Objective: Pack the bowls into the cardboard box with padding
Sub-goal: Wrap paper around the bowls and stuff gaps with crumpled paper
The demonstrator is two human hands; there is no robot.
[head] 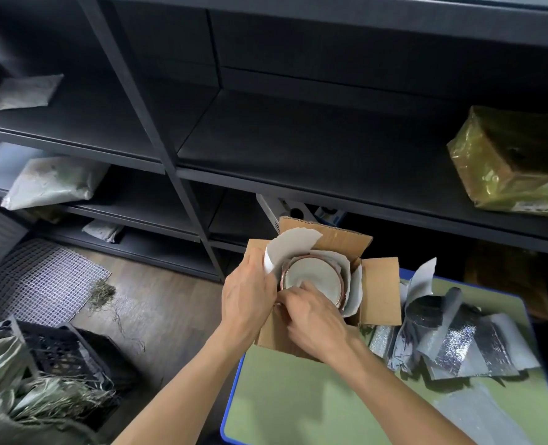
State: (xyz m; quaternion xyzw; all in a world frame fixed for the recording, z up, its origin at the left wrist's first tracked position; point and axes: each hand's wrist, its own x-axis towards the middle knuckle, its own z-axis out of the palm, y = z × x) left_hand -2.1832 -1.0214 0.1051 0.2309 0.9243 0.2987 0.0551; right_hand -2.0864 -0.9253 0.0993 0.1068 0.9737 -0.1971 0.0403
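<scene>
Dark metal shelving (298,133) fills the space behind the cardboard box (382,292), and a gold-wrapped parcel (510,165) sits on a shelf above and to the right of the box. The box stands on the far left corner of a green table (298,396) with a blue edge. Its flaps are open and its mouth faces up. On the table just right of the box lies a loose pile of grey and silver padding pieces (459,342). On the floor well to the left of the box is a black crate (64,351) with straw spilling over it.

Both forearms reach in from the near side of the box. The left hand (248,295) is at the box's left wall, back of the hand up, with its fingers curled round the edge of a grey sheet (293,244) that stands up out of the box and curves over the far left corner. The right hand (314,316) lies over the near rim, knuckles up and fingers bent down into the box beside the left thumb. Whether they pinch anything cannot be told.

Inside the box, ringed by more grey sheet, sits the bowl (314,273). It is round, pale inside with a reddish-brown rim, and upright with its opening facing up. Being round, it has no long axis.
</scene>
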